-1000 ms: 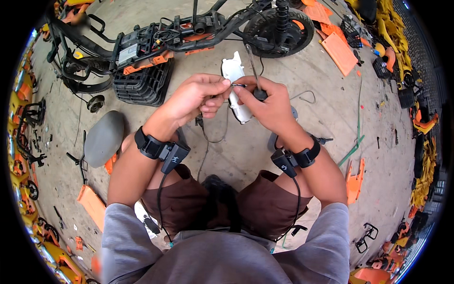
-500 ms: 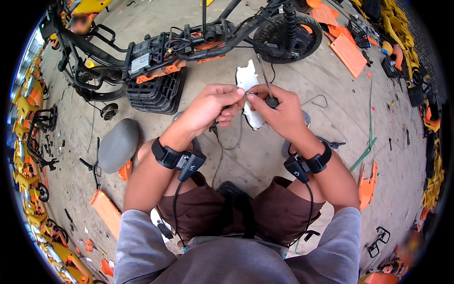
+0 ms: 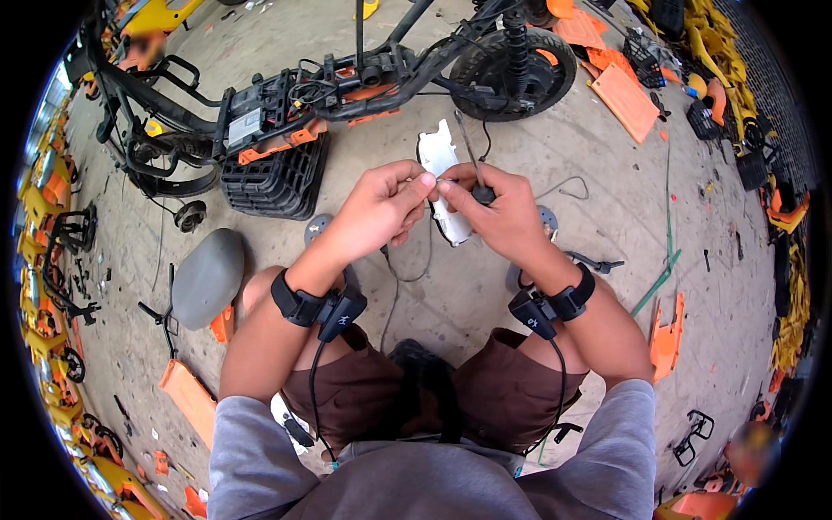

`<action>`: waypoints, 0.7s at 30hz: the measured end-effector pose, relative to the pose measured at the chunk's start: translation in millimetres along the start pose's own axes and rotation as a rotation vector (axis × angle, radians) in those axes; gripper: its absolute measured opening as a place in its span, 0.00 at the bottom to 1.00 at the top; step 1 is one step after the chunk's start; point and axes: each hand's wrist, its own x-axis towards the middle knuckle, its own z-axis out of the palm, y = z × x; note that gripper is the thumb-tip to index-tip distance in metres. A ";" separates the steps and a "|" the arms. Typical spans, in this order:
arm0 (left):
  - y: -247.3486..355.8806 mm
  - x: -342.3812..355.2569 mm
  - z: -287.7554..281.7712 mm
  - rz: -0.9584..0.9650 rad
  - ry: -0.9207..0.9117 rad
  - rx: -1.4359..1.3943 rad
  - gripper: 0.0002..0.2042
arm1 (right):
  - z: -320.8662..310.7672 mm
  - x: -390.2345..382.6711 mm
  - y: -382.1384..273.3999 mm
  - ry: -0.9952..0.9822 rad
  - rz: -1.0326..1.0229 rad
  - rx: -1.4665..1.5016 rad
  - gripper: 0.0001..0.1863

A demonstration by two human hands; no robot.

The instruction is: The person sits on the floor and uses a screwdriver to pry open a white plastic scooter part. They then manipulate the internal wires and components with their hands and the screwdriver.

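A grey, stained floor is littered with parts; on it are laid a grey seat, an orange panel, a green strap and a black rack; a black crate is set by a stripped motorbike frame; a white casing, partly hidden, seems to be rested there too.

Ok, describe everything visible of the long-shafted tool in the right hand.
The tool has a long, thin, grey, metal-looking shaft and a dark, rounded handle, partly hidden by the right hand, which holds it. The shaft points forward, leaning slightly left, and appears just right of the white part. Its tip is unclear.
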 end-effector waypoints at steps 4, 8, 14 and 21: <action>2.2 -1.3 3.0 -0.003 0.017 -0.004 0.14 | -0.4 -0.3 3.3 -0.009 -0.033 -0.021 0.13; 2.1 -0.9 1.4 -0.007 0.009 -0.011 0.13 | 0.6 0.3 3.2 -0.006 -0.026 -0.013 0.13; 3.0 -0.2 1.8 0.002 0.009 0.031 0.13 | 0.8 0.2 4.9 0.028 -0.065 -0.018 0.12; 0.9 -0.4 -0.9 0.005 0.011 0.018 0.11 | 0.7 0.4 6.9 0.010 -0.045 -0.040 0.13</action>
